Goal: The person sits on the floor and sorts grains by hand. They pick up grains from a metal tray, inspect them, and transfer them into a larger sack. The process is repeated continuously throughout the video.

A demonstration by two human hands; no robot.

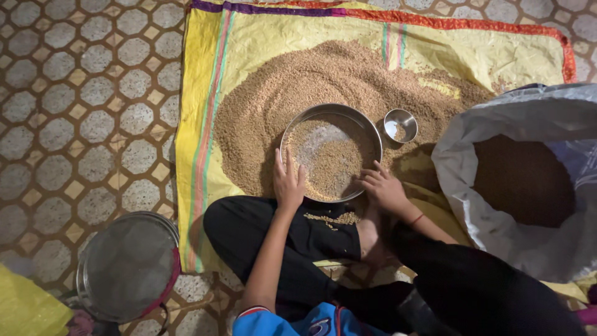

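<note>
**Midway through the grain, a plate half cleared**

Seated cross-legged, a person works brown grain on a round steel plate [331, 152], left hand [288, 182] flat and open on its rim, right hand [382, 186] loosely curled, fingertips in the grain, grasping nothing. Part of the plate shows bare metal. A large heap of grain [323, 81] on the yellow woven mat [193, 124] surrounds it; a small steel bowl [400, 125], white sack [528, 180] and round sieve [127, 266] lie nearby.

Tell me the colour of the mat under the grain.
Yellow mat, with red and purple edge stripes; head view.

My sack [522, 186] runs off the right edge; my sieve [127, 267] is partly cut below.
</note>
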